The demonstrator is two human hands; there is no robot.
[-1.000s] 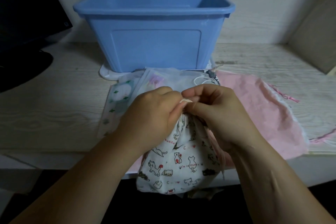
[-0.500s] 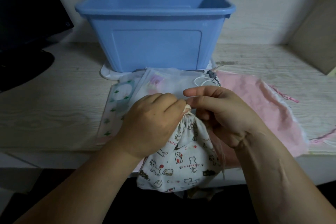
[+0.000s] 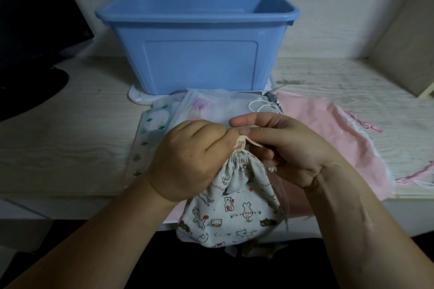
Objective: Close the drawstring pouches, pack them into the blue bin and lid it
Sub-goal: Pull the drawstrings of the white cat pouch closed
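Head camera looks down on a white cloth drawstring pouch printed with little cats (image 3: pixel 231 204), hanging over the front edge of the pale wood-grain desk (image 3: pixel 58 136), its neck gathered tight. The left hand (image 3: pixel 187 159) is curled, pinching the cream drawstring (image 3: pixel 243 142) right at the gathered neck. The right hand (image 3: pixel 288 145) pinches the same cord from the other side, its forefinger stretched out above. Behind the hands, flat on the desk, lie a white pouch with green cactus print (image 3: pixel 150 129), a thin whitish see-through pouch (image 3: pixel 218 105) overlapping it, and, toward the right edge, a pink cloth pouch (image 3: pixel 328 129). At the back edge stands the open blue plastic bin (image 3: pixel 197 40). A dark monitor (image 3: pixel 35 19) fills the back left corner.
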